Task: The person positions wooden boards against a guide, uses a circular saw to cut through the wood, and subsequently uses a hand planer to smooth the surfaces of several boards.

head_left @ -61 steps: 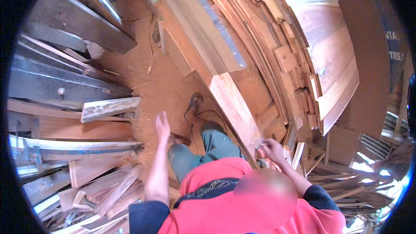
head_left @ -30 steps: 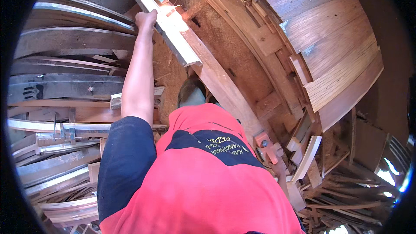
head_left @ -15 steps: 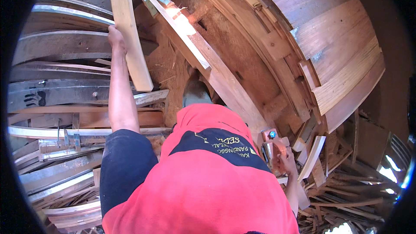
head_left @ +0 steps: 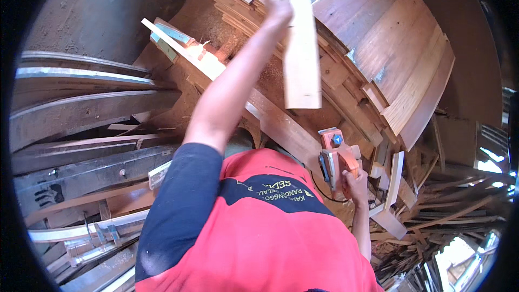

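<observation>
My left hand reaches far forward, its fingers closed on the edge of a long pale wooden board. The board's square near end hangs over the stacked timber, and its far end runs out of view. At the right, my right hand grips the handle of an orange electric hand planer with a blue knob. The planer is tilted, its flat sole turned to the left. A long timber beam slants beneath, with a narrow pale strip along its far part.
Curved dark planks are stacked at the left. A wide panel of joined boards stands at the upper right, beside layered timber. Offcuts lie heaped at the lower right. A thin dark cable trails near the planer.
My left hand has carried the pale board from the left across to the right, over the beam. The planer has risen and tilted in my right hand. The view has shifted too.
</observation>
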### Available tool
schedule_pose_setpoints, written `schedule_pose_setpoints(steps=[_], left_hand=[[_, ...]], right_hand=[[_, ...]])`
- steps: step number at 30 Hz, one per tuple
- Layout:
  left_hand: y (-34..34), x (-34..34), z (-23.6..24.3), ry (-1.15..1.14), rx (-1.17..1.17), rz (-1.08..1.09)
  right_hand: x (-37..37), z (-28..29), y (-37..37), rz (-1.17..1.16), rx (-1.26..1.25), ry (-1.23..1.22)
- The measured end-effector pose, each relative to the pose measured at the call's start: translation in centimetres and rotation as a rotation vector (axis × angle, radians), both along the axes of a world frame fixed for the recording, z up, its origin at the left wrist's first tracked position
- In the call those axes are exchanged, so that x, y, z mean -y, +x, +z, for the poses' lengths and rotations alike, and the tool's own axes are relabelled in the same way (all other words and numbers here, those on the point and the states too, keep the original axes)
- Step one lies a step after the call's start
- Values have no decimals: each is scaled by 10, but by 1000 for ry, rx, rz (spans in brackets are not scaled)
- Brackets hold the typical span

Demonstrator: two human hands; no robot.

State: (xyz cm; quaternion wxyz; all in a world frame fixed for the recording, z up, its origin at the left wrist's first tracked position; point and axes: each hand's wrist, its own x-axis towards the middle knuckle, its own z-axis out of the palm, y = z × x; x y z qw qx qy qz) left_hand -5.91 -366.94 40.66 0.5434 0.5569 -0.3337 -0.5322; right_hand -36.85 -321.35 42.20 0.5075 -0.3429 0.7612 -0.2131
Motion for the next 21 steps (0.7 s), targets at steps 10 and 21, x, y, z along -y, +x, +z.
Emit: schedule_pose_setpoints(steps=[10, 21], left_hand=[[-145, 0, -3, 40, 256, -131], [265, -33, -72, -132, 1035, -12]], right_hand=[[-9, 10, 22, 75, -171, -65], [69, 6, 50, 445, 205, -109]])
